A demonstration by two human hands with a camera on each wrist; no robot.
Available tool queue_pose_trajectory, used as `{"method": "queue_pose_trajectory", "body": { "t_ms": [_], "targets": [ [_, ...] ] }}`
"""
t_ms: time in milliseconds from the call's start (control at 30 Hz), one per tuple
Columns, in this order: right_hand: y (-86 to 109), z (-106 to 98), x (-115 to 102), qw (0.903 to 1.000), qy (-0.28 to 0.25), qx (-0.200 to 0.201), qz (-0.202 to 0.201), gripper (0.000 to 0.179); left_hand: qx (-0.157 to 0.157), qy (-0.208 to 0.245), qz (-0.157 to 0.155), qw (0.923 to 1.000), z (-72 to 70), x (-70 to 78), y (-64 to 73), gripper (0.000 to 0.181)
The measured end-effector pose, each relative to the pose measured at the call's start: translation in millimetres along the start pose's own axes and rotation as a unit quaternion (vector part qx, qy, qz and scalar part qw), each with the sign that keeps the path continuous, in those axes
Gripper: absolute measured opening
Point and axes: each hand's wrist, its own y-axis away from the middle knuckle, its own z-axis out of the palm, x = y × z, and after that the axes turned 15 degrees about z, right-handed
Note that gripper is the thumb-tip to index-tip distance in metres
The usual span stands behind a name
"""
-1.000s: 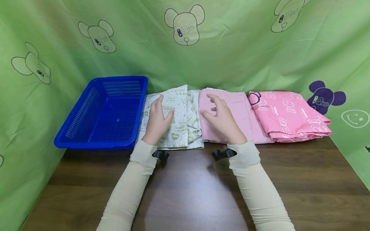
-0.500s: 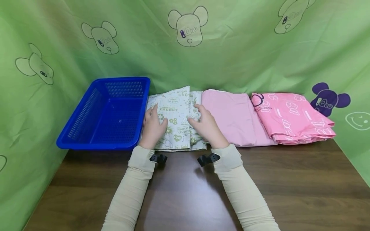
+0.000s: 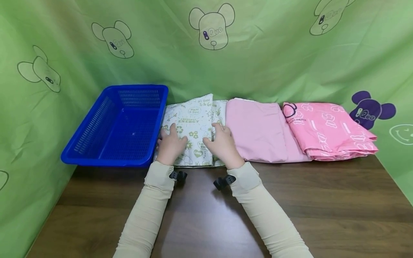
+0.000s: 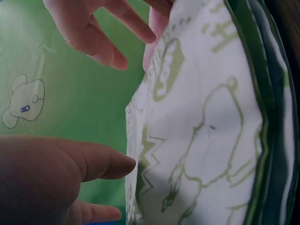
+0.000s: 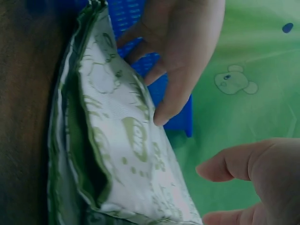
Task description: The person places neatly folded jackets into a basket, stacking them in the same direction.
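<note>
A folded white fabric piece with green print (image 3: 190, 122) lies on the table, flat and several layers thick. My left hand (image 3: 170, 146) is over its left side, fingers bent and thumb spread. Over its right side is my right hand (image 3: 223, 146), thumb pointing inward. In the left wrist view, my left thumb and a finger come close to the fabric (image 4: 201, 122); contact is hard to tell. The right wrist view has my right thumb apart from the fabric (image 5: 126, 136). Neither hand visibly pinches it.
A blue plastic basket (image 3: 155, 143) stands to the left of the fabric. On the right lie a folded plain pink fabric (image 3: 255, 129) and a brighter pink one with white print (image 3: 326, 132). A green patterned curtain (image 3: 155, 57) hangs behind the wooden table (image 3: 306, 200).
My right hand has moved left from over the plain pink fabric to the green-printed one. My left hand has come slightly toward me. The fabrics and basket stay put.
</note>
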Motion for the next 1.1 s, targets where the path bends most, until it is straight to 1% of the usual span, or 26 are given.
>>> {"method": "queue_pose_trajectory", "body": {
  "t_ms": [167,333,533,667,767,1000,1100],
  "targets": [
    [-2.1,3.3,1.4,0.9996,-0.007,0.001,0.027,0.073,-0.012,-0.002,-0.01,0.9999,2.5,-5.1,-4.1,0.074],
    [-8.4,3.7,5.5,0.9987,-0.017,-0.012,0.046,0.079,-0.015,-0.003,-0.022,0.9996,3.0,-11.2,-6.1,0.076],
    [-12.9,1.5,8.5,0.997,-0.01,-0.041,0.065,0.087,-0.011,0.001,-0.022,0.9997,0.1,-12.7,-2.9,0.078],
    [-12.3,-0.3,8.2,0.9955,-0.014,-0.059,0.074,0.088,-0.004,0.009,-0.016,0.9998,-1.5,-16.1,-4.2,0.078],
    [-10.5,-0.3,7.5,0.9952,-0.008,-0.063,0.074,0.085,0.001,0.013,-0.014,0.9998,-2.8,-19.4,-6.0,0.078],
    [-6.8,3.3,4.2,0.9967,0.043,-0.057,0.039,0.078,0.009,0.017,-0.011,0.9998,-6.1,-23.3,-5.1,0.079],
    [-4.9,4.4,2.0,0.9973,0.035,-0.052,0.037,0.077,0.016,0.011,-0.007,0.9998,-7.5,-23.3,-3.8,0.079]
  ]
}}
